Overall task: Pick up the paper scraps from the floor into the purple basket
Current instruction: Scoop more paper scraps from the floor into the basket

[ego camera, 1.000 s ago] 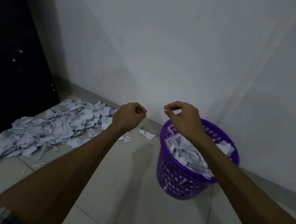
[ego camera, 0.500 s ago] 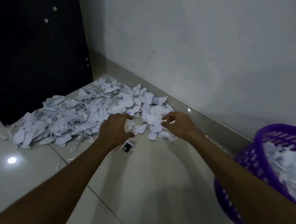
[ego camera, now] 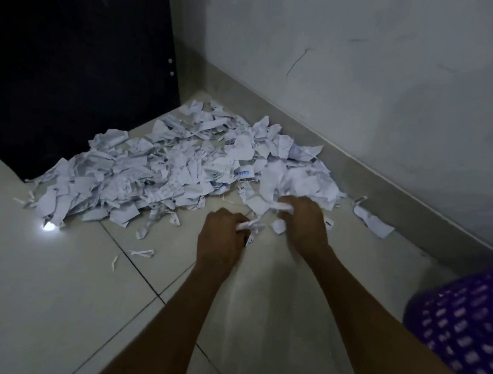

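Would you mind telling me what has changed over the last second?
Both hands left the purple basket and reached down to the paper scraps; the left hand and right hand now each grip some. The pile and basket stayed put.

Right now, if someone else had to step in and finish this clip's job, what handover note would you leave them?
Left hand: curled on a few paper scraps at the near edge of the pile.
Right hand: grip closed on a bunch of scraps at the pile's right end.
Paper scraps: most of them lie heaped on the tiled floor against the wall, with loose strips in front.
Purple basket: at the lower right edge of view; its inside is out of frame.
Done: both hands have a load.
Left: carry it to the basket, then clear the large remaining pile.
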